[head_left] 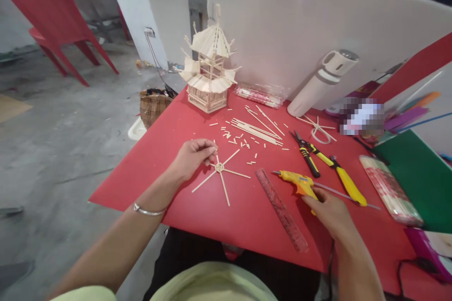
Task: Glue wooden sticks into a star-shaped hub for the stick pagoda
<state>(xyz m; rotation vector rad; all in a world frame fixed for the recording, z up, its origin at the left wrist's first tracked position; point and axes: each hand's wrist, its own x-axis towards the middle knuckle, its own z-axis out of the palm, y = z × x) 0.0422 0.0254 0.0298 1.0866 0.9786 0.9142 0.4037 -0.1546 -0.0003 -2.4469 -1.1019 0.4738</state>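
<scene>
A star-shaped frame of thin wooden sticks point(219, 168) lies on the red tabletop, its spokes spreading from a small round hub. My left hand point(193, 157) is over its upper left side, thumb and fingertips pinched beside a spoke; whatever is between them is too small to make out. In my right hand point(328, 209) is the handle of a yellow hot glue gun point(296, 181), nozzle pointing left toward the frame. A clear glue stick runs out from its back. Between the frame and the glue gun lies a transparent ruler point(280, 209).
Short stick pieces point(243, 142) and longer sticks point(256, 131) lie beyond the frame. A wooden pagoda model point(211, 63) stands at the back. Yellow-black pliers point(305, 155), a white tumbler point(323, 82) and packaged sticks point(390, 190) are right. The table's left edge drops to the floor.
</scene>
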